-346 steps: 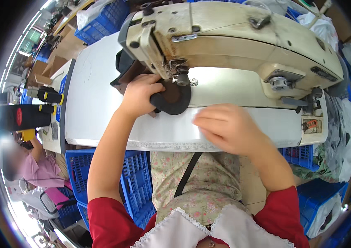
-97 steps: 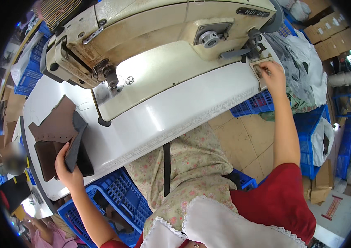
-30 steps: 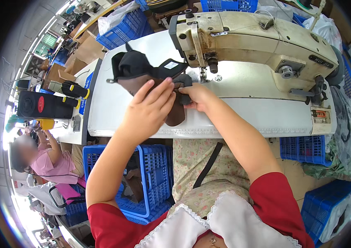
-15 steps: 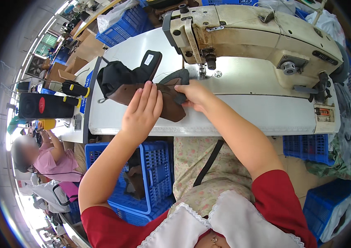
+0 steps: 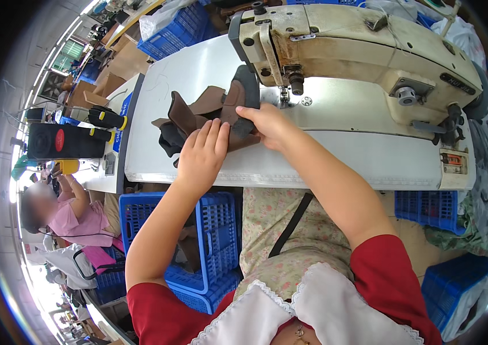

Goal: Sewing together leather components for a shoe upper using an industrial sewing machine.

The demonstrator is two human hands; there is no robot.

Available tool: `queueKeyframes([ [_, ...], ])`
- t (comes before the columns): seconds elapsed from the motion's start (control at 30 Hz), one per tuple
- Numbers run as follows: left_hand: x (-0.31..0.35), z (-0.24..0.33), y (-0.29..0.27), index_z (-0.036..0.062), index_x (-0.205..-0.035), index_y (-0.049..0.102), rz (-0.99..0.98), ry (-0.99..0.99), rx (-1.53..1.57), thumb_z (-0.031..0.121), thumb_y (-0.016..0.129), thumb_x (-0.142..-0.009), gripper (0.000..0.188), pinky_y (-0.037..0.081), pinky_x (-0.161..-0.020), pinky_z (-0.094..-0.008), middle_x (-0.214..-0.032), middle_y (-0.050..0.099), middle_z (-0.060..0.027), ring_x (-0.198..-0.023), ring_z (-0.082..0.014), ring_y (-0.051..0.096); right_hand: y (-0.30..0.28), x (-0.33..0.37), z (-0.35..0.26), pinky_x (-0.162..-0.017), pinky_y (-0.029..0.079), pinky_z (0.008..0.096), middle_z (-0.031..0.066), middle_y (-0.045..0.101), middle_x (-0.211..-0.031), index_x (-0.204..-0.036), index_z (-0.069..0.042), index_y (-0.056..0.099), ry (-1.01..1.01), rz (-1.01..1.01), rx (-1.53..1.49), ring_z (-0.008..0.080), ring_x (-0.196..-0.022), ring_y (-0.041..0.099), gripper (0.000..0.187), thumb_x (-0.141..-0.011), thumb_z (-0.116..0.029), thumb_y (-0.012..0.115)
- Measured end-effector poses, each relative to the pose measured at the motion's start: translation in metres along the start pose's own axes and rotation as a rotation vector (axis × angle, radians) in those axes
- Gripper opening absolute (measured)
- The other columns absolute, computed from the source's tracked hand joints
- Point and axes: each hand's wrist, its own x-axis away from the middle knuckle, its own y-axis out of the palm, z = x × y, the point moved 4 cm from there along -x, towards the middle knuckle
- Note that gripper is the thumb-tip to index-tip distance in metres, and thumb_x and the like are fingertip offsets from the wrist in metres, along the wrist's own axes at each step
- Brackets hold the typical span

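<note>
A brown and black shoe upper (image 5: 208, 102) lies on the white sewing table, just left of the machine's needle area. Its brown flaps stand up and spread apart, and a dark padded edge curves along its right side. My left hand (image 5: 202, 155) rests over the near side of the upper, fingers stretched and close together, its thumb out of sight. At the right edge, my right hand (image 5: 269, 124) pinches the piece, thumb on top and fingers underneath. The sewing machine's needle and presser foot (image 5: 284, 96) are just beyond my right hand, apart from the upper.
The cream sewing machine (image 5: 359, 49) spans the back right of the table (image 5: 336, 158). Below the left front edge stands a blue crate (image 5: 218, 241) with brown pieces inside. A black speaker-like box (image 5: 65, 141) is on the neighbouring table, where a person in pink (image 5: 85, 218) sits.
The upper has been turned and folded: its black lining and labelled tongue no longer show, and brown flaps now stand up. The left hand has moved slightly right and nearer; the right hand stays at the edge.
</note>
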Motion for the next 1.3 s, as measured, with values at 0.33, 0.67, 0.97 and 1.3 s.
queueKeyframes([
  [0.33,-0.028,-0.063,-0.050,0.0056,-0.128,0.054,-0.234,-0.119,0.350,0.008,0.078,-0.068,0.065,0.049,-0.094,-0.0418,-0.119,0.065,-0.0134,-0.113,-0.0328,0.060,0.020,0.020,-0.006,-0.098,0.043,0.0331,0.0172,0.064,-0.122,-0.127,0.000,0.060,-0.478,-0.399,0.639,0.0192,-0.115,0.059,0.059,-0.083,-0.035,0.077],
  [0.67,-0.015,-0.044,-0.048,-0.0036,-0.138,0.046,-0.072,-0.145,-0.054,0.020,0.076,-0.068,0.079,0.032,-0.115,-0.0442,-0.144,0.047,-0.0196,-0.136,-0.0296,0.044,0.034,-0.002,0.007,-0.058,0.044,0.0302,0.0046,0.064,-0.068,-0.084,0.003,0.070,-0.340,-0.085,0.615,0.0107,-0.063,0.053,0.046,-0.087,-0.043,0.073],
  [0.97,0.000,-0.027,-0.015,-0.0021,-0.130,0.056,-0.045,0.033,-0.279,0.015,0.056,-0.082,0.050,0.038,-0.111,-0.0402,-0.136,0.058,-0.0163,-0.128,-0.0267,0.054,0.025,0.023,0.041,-0.079,0.047,0.0255,0.0026,0.070,-0.091,-0.098,0.000,0.073,-0.205,-0.268,0.105,0.0084,-0.084,0.060,0.028,-0.091,-0.027,0.069],
  [1.3,0.021,-0.001,0.001,-0.0022,-0.111,0.066,-0.143,0.166,-0.205,0.015,0.058,-0.078,0.038,0.043,-0.106,-0.0398,-0.127,0.064,-0.0172,-0.121,-0.0283,0.059,-0.026,0.024,0.031,-0.098,0.045,0.0324,0.0111,0.063,-0.113,-0.116,0.001,0.060,-0.151,-0.054,-0.259,0.0202,-0.112,0.058,0.031,-0.095,-0.022,0.062],
])
